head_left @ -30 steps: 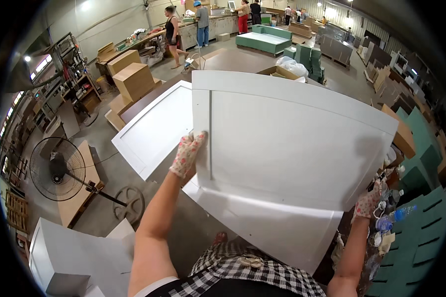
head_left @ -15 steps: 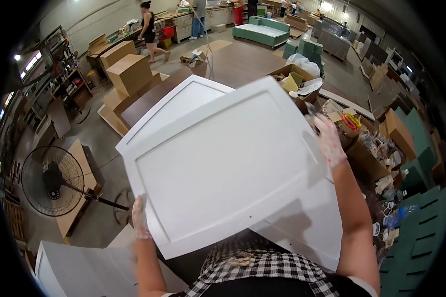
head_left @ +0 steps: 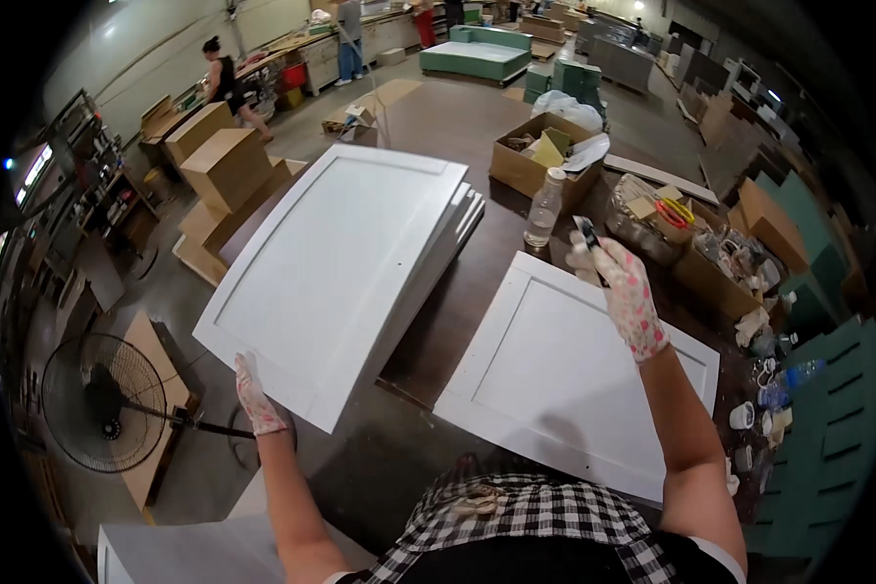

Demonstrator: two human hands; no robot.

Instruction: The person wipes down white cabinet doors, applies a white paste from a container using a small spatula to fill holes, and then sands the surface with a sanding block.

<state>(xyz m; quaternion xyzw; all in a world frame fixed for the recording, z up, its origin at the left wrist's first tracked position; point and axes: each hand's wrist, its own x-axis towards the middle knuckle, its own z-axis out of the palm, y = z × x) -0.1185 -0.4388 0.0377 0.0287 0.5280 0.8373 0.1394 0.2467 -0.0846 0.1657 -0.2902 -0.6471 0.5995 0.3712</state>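
My left hand point(head_left: 260, 401), in a white glove with pink spots, grips the near left edge of a white framed door panel point(head_left: 321, 263). This panel lies over a stack of similar white panels point(head_left: 457, 229), its near corner jutting past them. Raised over a second white panel point(head_left: 565, 360) on the right, my gloved right hand point(head_left: 625, 292) is closed on a small black-and-silver tool point(head_left: 587, 233), whose exact kind I cannot make out. A clear bottle point(head_left: 544, 207) stands just beyond that hand.
Beyond the bottle is a cardboard box point(head_left: 516, 161) of scraps. Yellow-and-red scissors point(head_left: 674, 212) and a box of plastic waste point(head_left: 730, 258) are at right. A fan point(head_left: 105, 401) stands at left, near stacked brown boxes point(head_left: 226, 165). A person point(head_left: 226, 83) walks in the background.
The upper panel has moved left and down onto the stack, away from my right hand. That has uncovered the right-hand panel and the bottle. My left hand still holds the panel's edge.
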